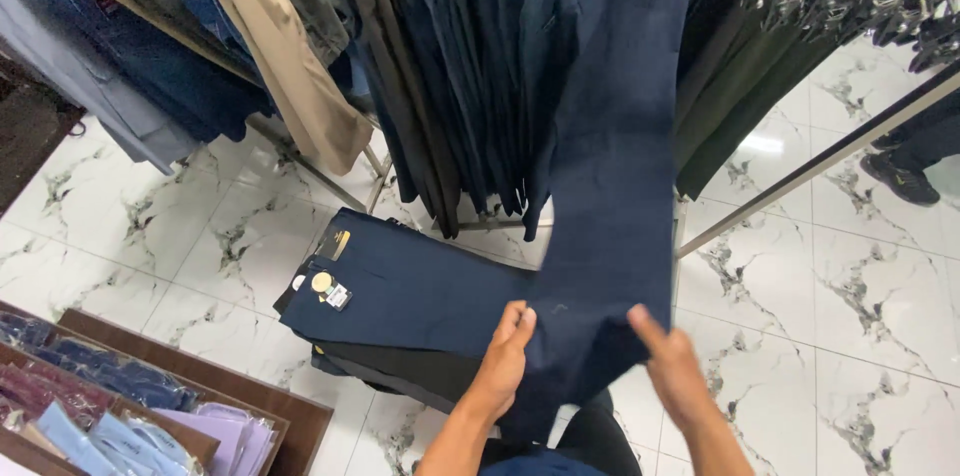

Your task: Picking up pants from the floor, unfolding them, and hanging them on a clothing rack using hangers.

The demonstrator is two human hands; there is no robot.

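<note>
**First onlooker:** Head camera, looking down: a person in a clothes shop holds the lower leg of a pair of navy trousers [610, 166] that hang from a clip at the top of the rack [800, 171]. The left hand [505, 356] has its fingers pressed together and curled against the cloth's left edge. The right hand [672, 366] lies flat against the right edge, thumb stretched out toward the middle.

**Second onlooker:** And below them?

**First onlooker:** A stack of folded trousers [400, 306] sits on the white marble floor [850, 296], the top pair navy with tags at the waistband. The hanging leg drapes over the right end of that stack.

**Second onlooker:** What could go wrong here?

**First onlooker:** My guess is that a hard tug downward might pull the waistband out of its clip, and the pair would drop onto the floor. The neighbouring dark trousers [460, 76] hang close, so a sideways pull could drag them askew too. The stack looks uneven; a knee or the loose leg brushing it may tip the top pair off.

**Second onlooker:** Anything else near?

**First onlooker:** Packaged shirts [130, 416] in a wooden tray at lower left, well apart. Someone's black shoe [900, 179] shows beyond the rail.
</note>
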